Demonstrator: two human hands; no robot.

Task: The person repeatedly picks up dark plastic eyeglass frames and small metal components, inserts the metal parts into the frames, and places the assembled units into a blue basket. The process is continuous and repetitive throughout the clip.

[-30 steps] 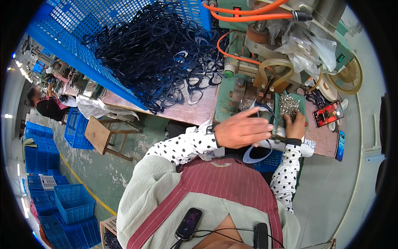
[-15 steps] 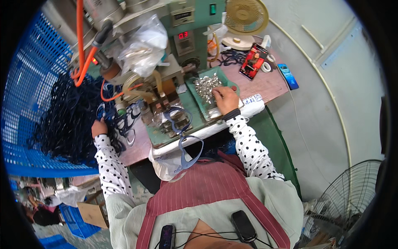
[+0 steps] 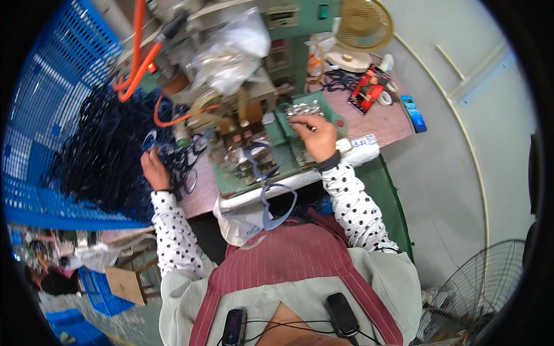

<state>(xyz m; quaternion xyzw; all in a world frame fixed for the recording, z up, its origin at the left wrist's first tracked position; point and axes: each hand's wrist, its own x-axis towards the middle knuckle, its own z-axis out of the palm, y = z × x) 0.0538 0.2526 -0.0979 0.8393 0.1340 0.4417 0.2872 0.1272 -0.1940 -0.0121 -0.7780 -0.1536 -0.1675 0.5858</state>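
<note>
At the edge of a tangled pile of dark blue straps (image 3: pixel 109 155), my left hand (image 3: pixel 156 171) has its fingertips pinched at a lighter blue strap (image 3: pixel 150 138). My right hand (image 3: pixel 318 139) hovers over a green tray (image 3: pixel 329 109) of small shiny silver metal pieces (image 3: pixel 304 108). Its thumb and forefinger are drawn together; whatever lies between them is too small to make out. Between my hands is the metal fixture (image 3: pixel 245 151) of a bench machine. A blue strip bent into two loops (image 3: pixel 280 185) hangs from the fixture's front edge toward my apron.
Orange hoses (image 3: pixel 137 69) and a clear plastic bag (image 3: pixel 231 52) hang on the green machine (image 3: pixel 309 23). A blue mesh basket (image 3: pixel 43 205) surrounds the straps. A phone (image 3: pixel 369 89), tape rolls and a small fan (image 3: pixel 365 26) are at the right back. A large wire fan (image 3: pixel 479 288) stands at lower right.
The whole view has shifted, so the bench appears farther right. My left hand has moved slightly away from me with the blue strap. Over the tray, my right hand has moved a little left.
</note>
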